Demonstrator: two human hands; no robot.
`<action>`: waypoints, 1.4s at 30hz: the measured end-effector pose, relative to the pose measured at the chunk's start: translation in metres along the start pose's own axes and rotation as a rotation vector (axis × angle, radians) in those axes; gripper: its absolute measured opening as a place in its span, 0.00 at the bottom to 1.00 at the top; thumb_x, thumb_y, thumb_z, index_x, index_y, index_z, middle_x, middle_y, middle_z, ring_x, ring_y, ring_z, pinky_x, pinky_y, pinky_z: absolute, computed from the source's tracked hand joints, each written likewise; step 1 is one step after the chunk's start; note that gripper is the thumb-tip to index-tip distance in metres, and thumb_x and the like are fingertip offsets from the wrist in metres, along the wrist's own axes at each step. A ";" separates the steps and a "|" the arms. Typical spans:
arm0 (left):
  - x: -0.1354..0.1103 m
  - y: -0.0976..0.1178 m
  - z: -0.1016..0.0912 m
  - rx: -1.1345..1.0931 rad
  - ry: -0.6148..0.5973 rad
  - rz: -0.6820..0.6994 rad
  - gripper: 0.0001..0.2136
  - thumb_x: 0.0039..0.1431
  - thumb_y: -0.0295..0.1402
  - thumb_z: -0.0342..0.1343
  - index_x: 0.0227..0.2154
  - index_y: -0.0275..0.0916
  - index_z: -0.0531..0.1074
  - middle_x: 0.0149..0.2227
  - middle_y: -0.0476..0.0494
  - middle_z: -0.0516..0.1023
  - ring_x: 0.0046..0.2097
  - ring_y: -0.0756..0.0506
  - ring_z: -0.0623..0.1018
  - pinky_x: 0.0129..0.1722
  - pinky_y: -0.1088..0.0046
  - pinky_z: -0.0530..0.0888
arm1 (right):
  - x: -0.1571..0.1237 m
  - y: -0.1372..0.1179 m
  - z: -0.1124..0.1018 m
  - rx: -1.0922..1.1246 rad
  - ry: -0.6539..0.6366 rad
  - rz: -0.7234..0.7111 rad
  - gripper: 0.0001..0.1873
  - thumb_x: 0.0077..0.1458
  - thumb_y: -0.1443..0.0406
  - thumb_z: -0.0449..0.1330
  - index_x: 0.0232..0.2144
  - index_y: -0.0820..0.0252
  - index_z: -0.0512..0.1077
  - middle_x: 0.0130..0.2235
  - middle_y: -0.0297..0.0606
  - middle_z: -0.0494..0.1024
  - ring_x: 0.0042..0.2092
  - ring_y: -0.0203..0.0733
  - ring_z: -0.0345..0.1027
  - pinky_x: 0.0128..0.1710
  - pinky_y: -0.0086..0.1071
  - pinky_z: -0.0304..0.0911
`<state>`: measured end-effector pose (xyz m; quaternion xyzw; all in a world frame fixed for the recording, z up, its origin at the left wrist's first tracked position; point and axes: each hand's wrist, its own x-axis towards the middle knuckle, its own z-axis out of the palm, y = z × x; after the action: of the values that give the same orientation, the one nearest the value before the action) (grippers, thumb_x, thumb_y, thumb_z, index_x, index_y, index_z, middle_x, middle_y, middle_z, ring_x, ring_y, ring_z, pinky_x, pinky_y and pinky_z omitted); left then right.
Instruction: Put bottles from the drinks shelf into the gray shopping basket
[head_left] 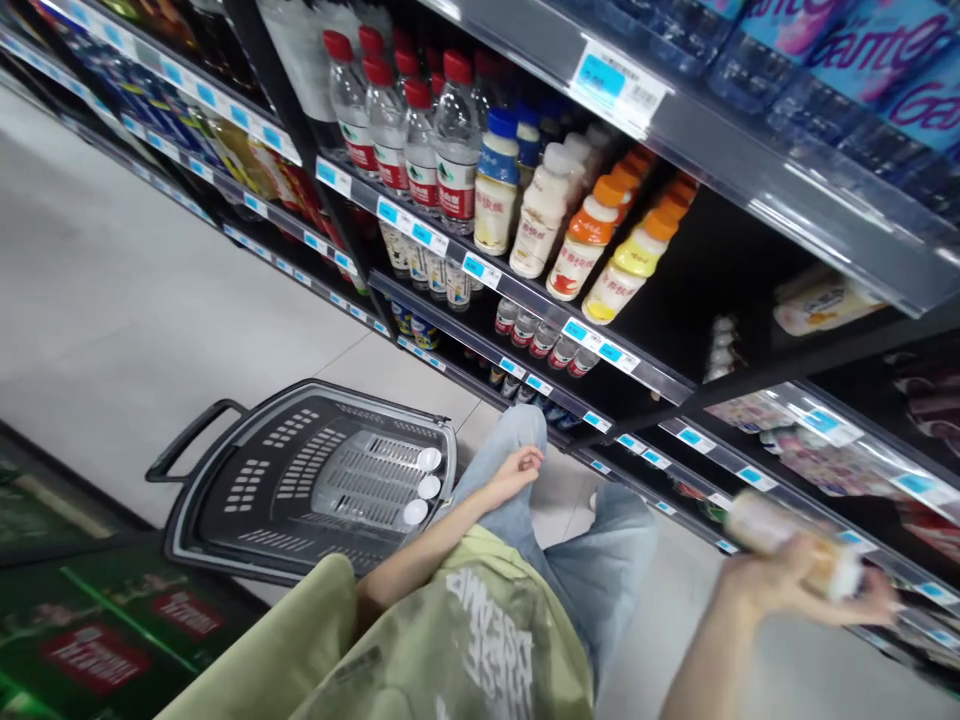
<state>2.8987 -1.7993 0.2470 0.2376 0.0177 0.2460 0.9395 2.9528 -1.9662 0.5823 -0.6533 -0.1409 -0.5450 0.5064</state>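
Along a shop aisle, the work looks about midway: taking up appears done, setting down is left. The shelf unit (664, 382) slants past in tiers, each front edge lined with price tags. On one tier, red-capped water bottles (454, 160) stand toward the left end; drink bottles (540, 205) with blue, white and orange caps come close to the front edge, and dark open room lies to their right. A broad strip of pale floor (97, 270) stretches beyond the basket's handle end, while green boxes (97, 620) crowd its near side.

To the person's left sits that dark basket (259, 505), mouth up, its handle (187, 435) jutting past the left end. Much of its slotted inside shows, so room inside the rim looks ample. The jeans-clad legs (622, 535) stand between the basket and the right hand, narrowing any straight path across.

The right hand (795, 592), blurred, grasps a pale bottle (757, 525) around its body; the bottle is tipped well over, in front of the lower tiers' edges, and its gap from them cannot be judged. The left hand (517, 475) is at the left knee, fingers loosely curled, with nothing visible in it. Smallest are three round white caps (429, 460) near the basket's right end; what they belong to is unclear.
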 end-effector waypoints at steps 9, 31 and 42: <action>-0.076 -0.049 0.039 0.325 -0.342 -0.138 0.22 0.61 0.38 0.67 0.56 0.43 0.73 0.53 0.39 0.78 0.51 0.42 0.78 0.52 0.64 0.74 | -0.232 0.098 -0.120 -0.159 -0.403 0.603 0.25 0.51 0.47 0.67 0.46 0.47 0.65 0.39 0.35 0.78 0.41 0.56 0.80 0.39 0.48 0.78; -0.050 -0.074 0.028 0.773 -0.472 -0.109 0.40 0.38 0.24 0.71 0.59 0.40 0.70 0.56 0.38 0.77 0.59 0.35 0.77 0.63 0.54 0.72 | -0.242 0.122 -0.084 0.078 -0.220 1.019 0.35 0.40 0.49 0.77 0.47 0.54 0.72 0.42 0.36 0.81 0.42 0.46 0.77 0.41 0.36 0.73; -0.052 -0.068 0.028 0.400 -0.498 -0.458 0.38 0.53 0.47 0.72 0.64 0.43 0.64 0.50 0.40 0.80 0.32 0.47 0.80 0.29 0.70 0.78 | -0.226 0.104 -0.084 0.417 -0.186 1.182 0.26 0.42 0.54 0.78 0.37 0.51 0.69 0.39 0.32 0.85 0.35 0.44 0.78 0.31 0.33 0.70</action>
<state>2.8884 -1.8878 0.2372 0.4585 -0.1107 -0.0435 0.8807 2.8990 -1.9980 0.3272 -0.5532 0.0972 -0.0753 0.8240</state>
